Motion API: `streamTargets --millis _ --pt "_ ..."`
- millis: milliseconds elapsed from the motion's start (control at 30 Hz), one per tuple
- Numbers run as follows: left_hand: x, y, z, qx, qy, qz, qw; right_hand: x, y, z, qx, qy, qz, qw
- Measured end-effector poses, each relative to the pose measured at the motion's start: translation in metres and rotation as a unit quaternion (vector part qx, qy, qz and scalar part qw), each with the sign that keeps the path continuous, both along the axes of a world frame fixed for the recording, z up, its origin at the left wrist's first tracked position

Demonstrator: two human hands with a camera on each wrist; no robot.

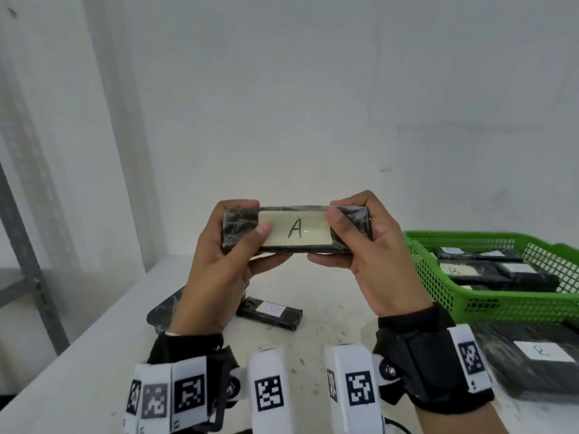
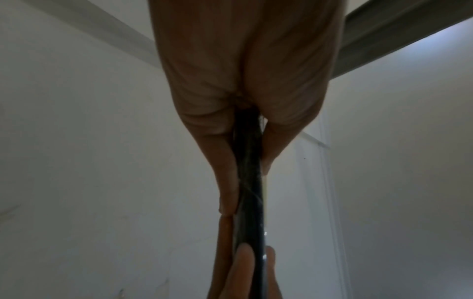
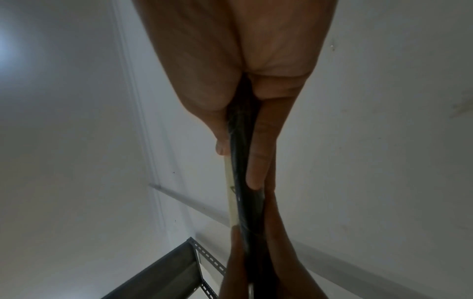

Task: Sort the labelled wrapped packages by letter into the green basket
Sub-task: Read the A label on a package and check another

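Both hands hold a black wrapped package (image 1: 296,230) up at chest height, its pale label with the letter A facing me. My left hand (image 1: 233,242) grips its left end, thumb on the label's edge. My right hand (image 1: 354,238) grips the right end the same way. Each wrist view shows the package edge-on (image 2: 249,182) (image 3: 243,182), pinched between thumb and fingers. The green basket (image 1: 438,286) stands on the table at the right, with several black labelled packages inside; one label reads B.
On the white table (image 1: 94,355) below my hands lie a black package with a white label (image 1: 271,313) and a dark one (image 1: 164,310) partly hidden by my left wrist. Another labelled package (image 1: 532,358) lies near right. A grey metal rack (image 1: 22,245) stands at the left.
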State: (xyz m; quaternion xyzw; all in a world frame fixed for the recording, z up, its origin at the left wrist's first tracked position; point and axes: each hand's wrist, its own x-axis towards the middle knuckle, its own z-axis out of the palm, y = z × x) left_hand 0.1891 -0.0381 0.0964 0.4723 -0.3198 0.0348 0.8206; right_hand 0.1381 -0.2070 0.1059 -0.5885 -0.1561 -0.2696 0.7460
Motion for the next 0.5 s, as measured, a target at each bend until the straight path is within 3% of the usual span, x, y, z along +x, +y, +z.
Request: streamTargets --millis 100,267,500 --pt "0.002 0.001 0.003 -0.001 -0.005 0.014 1.0 -0.002 0.004 0.003 0.006 0.0 0.009 1.0" --pt "0.005 0.003 0.028 0.023 -0.038 -0.005 0.999 -0.006 -0.002 0.011 0.086 0.007 0.104 0.991" --pt "0.012 -0.008 0.022 0.009 -0.051 0.008 0.999 -0.004 -0.009 0.009 0.03 -0.023 0.026 0.999"
